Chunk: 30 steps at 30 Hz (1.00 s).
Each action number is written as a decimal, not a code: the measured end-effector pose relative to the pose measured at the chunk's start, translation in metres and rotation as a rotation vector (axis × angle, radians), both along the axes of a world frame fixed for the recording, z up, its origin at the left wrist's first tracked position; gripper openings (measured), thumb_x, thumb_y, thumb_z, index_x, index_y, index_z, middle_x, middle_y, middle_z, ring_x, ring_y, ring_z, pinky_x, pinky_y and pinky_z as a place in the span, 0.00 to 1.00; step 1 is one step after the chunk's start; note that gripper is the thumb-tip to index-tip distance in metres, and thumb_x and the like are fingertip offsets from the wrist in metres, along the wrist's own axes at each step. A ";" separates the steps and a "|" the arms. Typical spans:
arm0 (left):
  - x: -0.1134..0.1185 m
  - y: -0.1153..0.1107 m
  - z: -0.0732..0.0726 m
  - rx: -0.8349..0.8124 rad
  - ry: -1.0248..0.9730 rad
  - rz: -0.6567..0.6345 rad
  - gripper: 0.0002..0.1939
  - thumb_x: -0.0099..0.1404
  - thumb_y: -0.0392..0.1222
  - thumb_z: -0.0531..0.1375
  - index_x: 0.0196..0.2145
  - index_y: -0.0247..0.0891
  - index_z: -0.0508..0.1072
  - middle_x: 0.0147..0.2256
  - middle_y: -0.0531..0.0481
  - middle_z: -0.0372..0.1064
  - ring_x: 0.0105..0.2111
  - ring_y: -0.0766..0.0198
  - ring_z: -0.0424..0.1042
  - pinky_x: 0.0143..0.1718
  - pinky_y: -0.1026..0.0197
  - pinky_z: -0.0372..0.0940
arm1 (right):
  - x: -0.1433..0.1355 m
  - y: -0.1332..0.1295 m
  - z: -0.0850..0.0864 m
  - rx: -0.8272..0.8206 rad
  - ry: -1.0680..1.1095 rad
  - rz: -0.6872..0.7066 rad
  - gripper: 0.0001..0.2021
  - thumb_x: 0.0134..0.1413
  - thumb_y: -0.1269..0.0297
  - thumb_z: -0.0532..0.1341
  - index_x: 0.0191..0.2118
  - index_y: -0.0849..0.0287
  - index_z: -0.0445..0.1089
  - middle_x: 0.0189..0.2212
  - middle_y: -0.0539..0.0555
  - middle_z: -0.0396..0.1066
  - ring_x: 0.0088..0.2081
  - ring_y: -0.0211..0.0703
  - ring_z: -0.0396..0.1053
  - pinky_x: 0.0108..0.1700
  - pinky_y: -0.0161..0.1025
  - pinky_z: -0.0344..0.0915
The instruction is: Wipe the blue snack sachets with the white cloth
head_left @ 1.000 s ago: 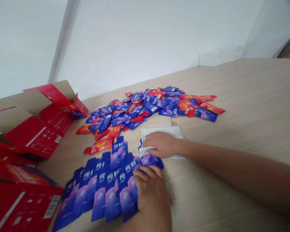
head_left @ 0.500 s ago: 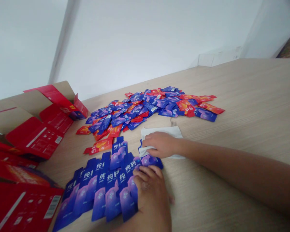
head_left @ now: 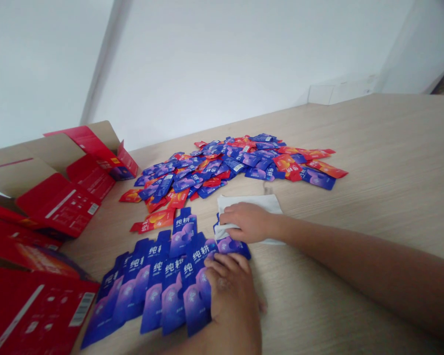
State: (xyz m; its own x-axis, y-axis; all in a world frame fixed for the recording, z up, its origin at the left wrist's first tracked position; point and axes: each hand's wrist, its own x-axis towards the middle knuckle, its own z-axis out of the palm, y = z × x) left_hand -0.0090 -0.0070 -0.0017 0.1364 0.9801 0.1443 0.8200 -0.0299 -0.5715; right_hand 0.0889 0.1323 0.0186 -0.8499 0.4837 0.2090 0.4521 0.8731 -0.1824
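My right hand [head_left: 246,222] reaches in from the right, its fingers bent over a white cloth [head_left: 268,202] and pressing it on a blue sachet [head_left: 231,245]. The sachet's upper part is hidden by cloth and fingers. Just below, my left hand [head_left: 231,286] comes from the bottom edge with fingers together and curled down at that sachet's lower end; the fingertips also touch the row's right side. To its left, several blue-purple sachets [head_left: 172,296] lie overlapping in a fanned row. One more blue sachet [head_left: 184,234] sits above that row.
A heap of blue and red-orange sachets [head_left: 214,167] spreads across the wooden table [head_left: 373,197]. A loose orange sachet [head_left: 155,220] lies before it. Opened red cartons [head_left: 64,202] line the left side. A white box [head_left: 336,92] stands against the wall at the back right.
The view has shifted slightly. Both hands stay nearly in the same place, the right one on the cloth and the left one on the sachets.
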 end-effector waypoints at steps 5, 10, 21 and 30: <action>-0.003 0.000 0.000 -0.014 -0.008 -0.034 0.34 0.45 0.59 0.63 0.43 0.30 0.73 0.41 0.27 0.73 0.41 0.36 0.71 0.37 0.49 0.65 | 0.000 0.000 -0.001 0.020 0.013 -0.003 0.09 0.54 0.62 0.54 0.38 0.59 0.66 0.34 0.55 0.68 0.34 0.45 0.65 0.35 0.39 0.57; -0.002 0.001 -0.005 0.021 0.025 -0.006 0.30 0.47 0.56 0.63 0.43 0.31 0.73 0.42 0.28 0.73 0.42 0.36 0.71 0.40 0.48 0.65 | -0.002 0.000 -0.001 0.000 -0.010 -0.015 0.10 0.54 0.62 0.54 0.39 0.59 0.66 0.35 0.56 0.69 0.35 0.45 0.65 0.36 0.39 0.57; -0.002 0.001 -0.004 -0.025 -0.009 -0.021 0.38 0.42 0.61 0.64 0.44 0.29 0.72 0.43 0.26 0.72 0.43 0.35 0.70 0.39 0.47 0.65 | -0.001 -0.001 -0.001 0.003 0.000 -0.026 0.11 0.54 0.62 0.54 0.41 0.59 0.66 0.36 0.56 0.69 0.36 0.47 0.66 0.37 0.40 0.58; -0.002 0.001 -0.006 0.028 0.046 -0.022 0.31 0.48 0.58 0.62 0.43 0.30 0.73 0.42 0.28 0.73 0.42 0.37 0.71 0.39 0.48 0.65 | -0.002 -0.001 -0.002 -0.023 -0.007 -0.037 0.12 0.53 0.62 0.55 0.42 0.60 0.66 0.37 0.56 0.69 0.37 0.46 0.66 0.38 0.40 0.58</action>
State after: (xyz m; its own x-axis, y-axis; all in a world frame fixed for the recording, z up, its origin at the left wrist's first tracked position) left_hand -0.0109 -0.0063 -0.0073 0.1654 0.9724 0.1645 0.7924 -0.0317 -0.6092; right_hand 0.0870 0.1316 0.0164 -0.8327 0.5196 0.1911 0.4855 0.8513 -0.1990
